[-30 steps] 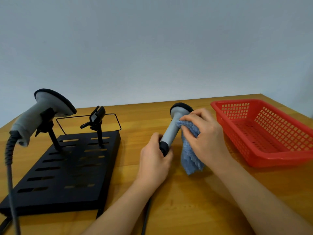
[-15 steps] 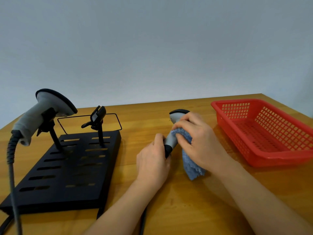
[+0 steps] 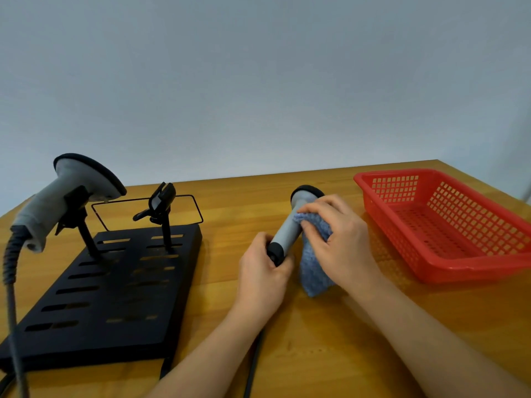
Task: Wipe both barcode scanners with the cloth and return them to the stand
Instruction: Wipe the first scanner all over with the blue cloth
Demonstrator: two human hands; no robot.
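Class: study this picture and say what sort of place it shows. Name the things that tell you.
Probably a plain workbench or demonstration desk, not a shop counter: a bare wooden table against a blank wall, with a black stand holding a barcode scanner and a red basket beside it.

Even, soft light, faint shadows on the table (image 3: 316,354), mild wide-angle bending at edges, slightly soft focus.

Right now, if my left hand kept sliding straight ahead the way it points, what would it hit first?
Probably nothing on the table: your left hand points up along the scanner it grips, toward bare table, though depth is unclear.
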